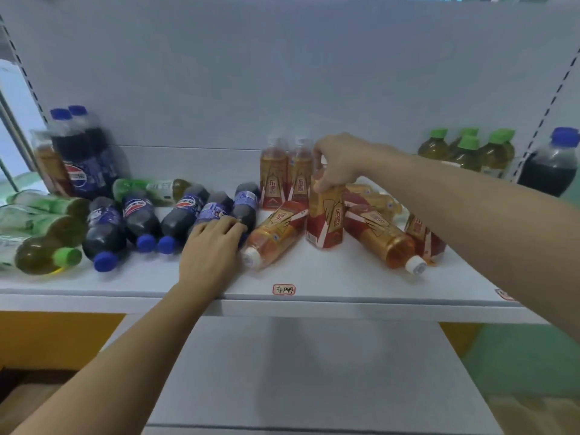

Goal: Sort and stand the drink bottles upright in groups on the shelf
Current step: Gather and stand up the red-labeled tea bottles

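Note:
My right hand (pixel 340 161) grips the top of an upright orange bottle with a red label (pixel 326 219) near the middle of the white shelf (pixel 314 277). Two more orange bottles (pixel 284 175) stand behind it, and others (pixel 381 237) lie on their sides around it. My left hand (pixel 213 243) rests on a lying cola bottle (pixel 216 211) among several dark cola bottles with blue caps (pixel 106 233). Two colas (pixel 80 152) stand at the back left. Green-capped tea bottles (pixel 44 249) lie at the far left, and several (pixel 467 150) stand at the back right.
One cola bottle (pixel 552 166) stands at the far right, beyond the shelf upright. A handwritten red-edged label (pixel 284 289) is stuck on the shelf's front edge. A lower white shelf (pixel 314 372) juts out below. The white back panel (pixel 282 89) closes the rear.

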`<act>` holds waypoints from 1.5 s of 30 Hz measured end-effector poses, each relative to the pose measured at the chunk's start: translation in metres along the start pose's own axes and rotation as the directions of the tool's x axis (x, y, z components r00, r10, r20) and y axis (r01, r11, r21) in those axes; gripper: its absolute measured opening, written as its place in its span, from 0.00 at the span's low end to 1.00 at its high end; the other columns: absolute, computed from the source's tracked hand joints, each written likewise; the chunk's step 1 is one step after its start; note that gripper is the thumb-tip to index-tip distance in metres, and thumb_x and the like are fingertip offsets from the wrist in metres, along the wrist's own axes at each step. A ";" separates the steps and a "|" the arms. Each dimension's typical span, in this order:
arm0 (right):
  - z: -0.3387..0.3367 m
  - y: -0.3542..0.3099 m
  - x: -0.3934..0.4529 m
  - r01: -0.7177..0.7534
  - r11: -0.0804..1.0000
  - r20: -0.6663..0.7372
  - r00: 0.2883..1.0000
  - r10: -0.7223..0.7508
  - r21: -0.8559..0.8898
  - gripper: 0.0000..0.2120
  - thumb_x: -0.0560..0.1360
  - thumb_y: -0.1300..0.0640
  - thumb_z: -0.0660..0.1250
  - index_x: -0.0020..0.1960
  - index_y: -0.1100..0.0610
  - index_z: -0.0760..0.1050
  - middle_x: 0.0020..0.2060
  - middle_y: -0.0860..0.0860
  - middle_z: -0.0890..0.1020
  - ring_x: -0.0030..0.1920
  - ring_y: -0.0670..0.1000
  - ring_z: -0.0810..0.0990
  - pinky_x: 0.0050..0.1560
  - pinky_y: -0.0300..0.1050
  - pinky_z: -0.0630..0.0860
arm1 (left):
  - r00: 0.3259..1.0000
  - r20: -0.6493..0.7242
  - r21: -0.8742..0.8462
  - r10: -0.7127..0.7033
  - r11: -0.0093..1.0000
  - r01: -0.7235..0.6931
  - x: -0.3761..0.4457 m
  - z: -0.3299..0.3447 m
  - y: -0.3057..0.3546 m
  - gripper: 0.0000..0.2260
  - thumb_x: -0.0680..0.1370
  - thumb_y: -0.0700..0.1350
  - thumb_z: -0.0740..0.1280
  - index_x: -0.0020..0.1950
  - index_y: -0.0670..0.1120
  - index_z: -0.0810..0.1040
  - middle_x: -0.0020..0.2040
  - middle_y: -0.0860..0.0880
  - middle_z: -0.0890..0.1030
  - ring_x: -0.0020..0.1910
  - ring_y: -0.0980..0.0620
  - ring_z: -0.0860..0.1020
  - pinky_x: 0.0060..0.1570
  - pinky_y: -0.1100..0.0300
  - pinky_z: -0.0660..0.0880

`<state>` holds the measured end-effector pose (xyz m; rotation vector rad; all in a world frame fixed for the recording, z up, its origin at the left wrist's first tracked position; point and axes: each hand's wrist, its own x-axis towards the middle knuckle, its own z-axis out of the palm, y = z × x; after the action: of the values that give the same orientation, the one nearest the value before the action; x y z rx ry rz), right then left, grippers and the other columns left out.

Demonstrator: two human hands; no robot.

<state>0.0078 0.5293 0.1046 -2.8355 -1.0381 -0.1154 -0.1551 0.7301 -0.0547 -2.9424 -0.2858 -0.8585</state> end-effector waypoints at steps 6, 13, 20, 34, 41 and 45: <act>0.010 -0.002 -0.018 0.028 0.990 -0.149 0.988 -0.048 -0.138 0.28 0.70 0.47 0.77 0.65 0.50 0.71 0.60 0.53 0.75 0.55 0.56 0.75 0.49 0.51 0.73 | 0.999 -0.040 0.045 0.011 0.999 -0.009 0.001 0.003 -0.003 0.13 0.76 0.44 0.72 0.61 0.48 0.83 0.59 0.48 0.83 0.55 0.45 0.81 0.59 0.49 0.73; 0.083 -0.057 -0.063 0.353 0.888 -0.176 0.893 -0.414 -0.296 0.28 0.72 0.52 0.70 0.70 0.47 0.65 0.62 0.54 0.71 0.62 0.57 0.70 0.50 0.52 0.67 | 0.987 0.032 0.054 0.159 0.986 -0.160 0.005 -0.006 -0.018 0.18 0.77 0.49 0.71 0.66 0.50 0.80 0.63 0.49 0.81 0.59 0.45 0.81 0.64 0.49 0.71; 0.137 -0.076 -0.058 0.451 0.851 -0.223 0.830 -0.511 -0.270 0.28 0.76 0.50 0.66 0.76 0.43 0.66 0.67 0.53 0.72 0.67 0.57 0.69 0.63 0.54 0.69 | 0.987 -0.160 -0.084 -0.014 0.996 0.000 -0.018 -0.001 -0.036 0.16 0.73 0.45 0.61 0.54 0.42 0.84 0.59 0.44 0.83 0.57 0.40 0.81 0.55 0.47 0.75; 0.077 -0.092 -0.008 0.297 0.862 -0.494 0.867 -0.063 0.411 0.15 0.79 0.53 0.66 0.64 0.56 0.73 0.57 0.55 0.81 0.58 0.58 0.79 0.53 0.48 0.73 | 0.989 -0.096 -0.210 -0.110 0.974 0.088 -0.017 0.002 -0.040 0.20 0.71 0.42 0.70 0.64 0.44 0.81 0.66 0.45 0.78 0.62 0.41 0.77 0.61 0.48 0.73; 0.061 -0.096 0.029 0.082 0.835 -0.347 0.928 0.134 0.544 0.22 0.80 0.54 0.64 0.72 0.55 0.64 0.56 0.53 0.79 0.51 0.53 0.80 0.48 0.47 0.78 | 0.992 -0.103 -0.197 -0.078 0.979 0.056 -0.016 0.002 -0.042 0.20 0.71 0.42 0.70 0.64 0.44 0.80 0.66 0.45 0.78 0.61 0.41 0.76 0.60 0.49 0.73; 0.060 -0.089 0.028 0.023 0.903 -0.381 0.911 0.158 0.429 0.20 0.82 0.57 0.63 0.72 0.53 0.64 0.65 0.58 0.70 0.48 0.52 0.71 0.46 0.44 0.67 | 0.991 -0.094 -0.224 -0.090 0.972 0.067 -0.016 0.003 -0.042 0.21 0.72 0.42 0.70 0.65 0.44 0.80 0.68 0.45 0.77 0.63 0.42 0.76 0.62 0.49 0.73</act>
<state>-0.0269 0.6227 0.0560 -2.3081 -0.7556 -0.4036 -0.1755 0.7689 -0.0654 -3.0910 -0.3226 -1.1185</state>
